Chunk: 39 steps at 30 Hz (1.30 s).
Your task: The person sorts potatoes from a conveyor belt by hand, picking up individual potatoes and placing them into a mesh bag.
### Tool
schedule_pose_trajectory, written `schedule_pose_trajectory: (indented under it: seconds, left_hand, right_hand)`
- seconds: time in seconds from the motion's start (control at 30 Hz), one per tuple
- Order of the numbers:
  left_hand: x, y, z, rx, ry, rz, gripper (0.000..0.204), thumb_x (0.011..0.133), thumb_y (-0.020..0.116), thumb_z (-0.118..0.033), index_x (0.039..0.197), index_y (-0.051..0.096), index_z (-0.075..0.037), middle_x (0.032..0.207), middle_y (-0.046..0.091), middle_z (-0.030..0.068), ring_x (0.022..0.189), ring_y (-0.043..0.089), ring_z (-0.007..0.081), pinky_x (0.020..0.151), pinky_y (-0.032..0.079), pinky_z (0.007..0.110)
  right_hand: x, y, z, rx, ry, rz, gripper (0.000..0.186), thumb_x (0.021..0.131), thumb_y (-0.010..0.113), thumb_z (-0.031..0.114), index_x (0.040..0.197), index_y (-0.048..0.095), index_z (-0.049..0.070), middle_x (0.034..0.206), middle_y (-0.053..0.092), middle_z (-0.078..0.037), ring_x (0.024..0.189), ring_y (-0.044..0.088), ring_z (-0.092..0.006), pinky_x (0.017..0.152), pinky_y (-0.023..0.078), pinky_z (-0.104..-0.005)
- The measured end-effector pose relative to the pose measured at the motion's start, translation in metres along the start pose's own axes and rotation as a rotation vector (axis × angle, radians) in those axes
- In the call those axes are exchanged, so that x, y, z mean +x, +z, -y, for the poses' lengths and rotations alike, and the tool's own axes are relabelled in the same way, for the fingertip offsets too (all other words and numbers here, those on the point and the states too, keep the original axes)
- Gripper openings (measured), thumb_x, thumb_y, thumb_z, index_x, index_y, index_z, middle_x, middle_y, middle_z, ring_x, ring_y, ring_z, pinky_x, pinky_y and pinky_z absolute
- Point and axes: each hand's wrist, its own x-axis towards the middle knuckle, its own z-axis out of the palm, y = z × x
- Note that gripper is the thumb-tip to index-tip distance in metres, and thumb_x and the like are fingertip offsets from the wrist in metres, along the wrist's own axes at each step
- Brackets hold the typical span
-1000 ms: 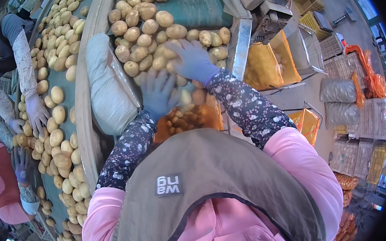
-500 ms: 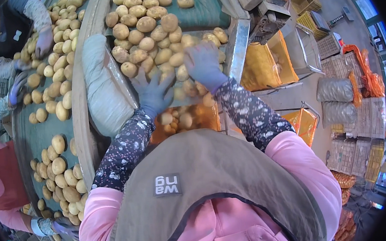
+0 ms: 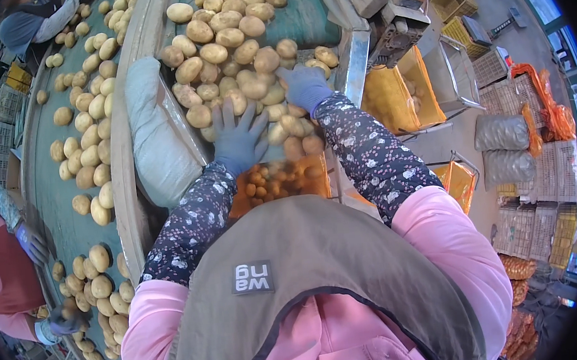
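Note:
A heap of potatoes (image 3: 230, 38) lies on the chute at the end of a green belt. My left hand (image 3: 238, 142), in a grey-blue glove, has its fingers spread against the near left potatoes. On the right side of the heap, my right hand (image 3: 305, 87), gloved alike, rests against the potatoes with its fingers apart and grips none of them. Several potatoes between and below my hands are blurred by motion. Below the chute lip, an orange mesh bag (image 3: 240, 202) has potatoes inside, its lower part hidden by my apron.
A wrapped pad (image 3: 152, 134) lines the chute's left side, and a metal plate (image 3: 354, 66) edges its right. Leftward, another belt (image 3: 50, 196) carries potatoes; co-workers stand there, one with a gloved hand (image 3: 30, 243). Orange bags (image 3: 426, 94) hang on frames at right, near stacked crates (image 3: 538, 177).
My left hand has shifted slightly right and nearer me; my right hand has moved slightly farther away. Potatoes have shifted on the chute. Co-workers' hands on the left have moved.

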Motion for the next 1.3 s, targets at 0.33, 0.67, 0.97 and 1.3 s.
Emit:
schedule_pose_trajectory:
  seconds: [0.33,0.67,0.97,1.3]
  left_hand:
    - [-0.027,0.025,0.010,0.011,0.268,0.059,0.053,0.082,0.070,-0.046,0.132,0.061,-0.032,0.148,0.047,0.0013,0.143,0.028,0.0482,0.118,0.021,0.069]
    - [0.006,0.010,-0.009,-0.006,0.558,0.150,0.053,0.080,0.072,-0.039,0.131,0.058,-0.037,0.152,0.045,-0.0001,0.144,0.032,0.0324,0.118,0.023,0.065]
    - [0.012,0.026,-0.010,0.102,0.522,0.211,0.044,0.087,0.065,-0.040,0.130,0.062,-0.030,0.145,0.052,0.0032,0.147,0.032,0.0287,0.121,0.018,0.064]
    - [0.010,0.024,-0.021,0.048,0.355,0.195,0.048,0.087,0.068,-0.041,0.131,0.061,-0.022,0.127,0.063,0.0054,0.140,0.042,0.0272,0.122,0.017,0.064]
  right_hand:
    - [-0.029,-0.021,0.001,2.124,0.206,0.207,0.048,0.094,0.055,0.028,0.137,0.057,0.005,0.115,0.069,-0.022,0.083,0.068,-0.0311,0.066,0.053,-0.0369]
    - [-0.068,-0.047,0.008,2.029,-0.079,-0.130,0.041,0.092,0.061,-0.003,0.133,0.056,-0.001,0.116,0.067,-0.019,0.094,0.071,-0.0244,0.077,0.059,-0.0338]
    - [-0.113,-0.083,-0.134,0.719,0.211,-1.079,0.041,0.092,0.068,0.008,0.132,0.061,0.009,0.122,0.066,-0.010,0.102,0.065,-0.0203,0.090,0.053,-0.0334]
    - [-0.112,0.021,0.017,0.454,-0.216,-0.202,0.053,0.085,0.069,0.018,0.137,0.060,0.011,0.105,0.069,-0.017,0.095,0.070,-0.0330,0.081,0.057,-0.0430]
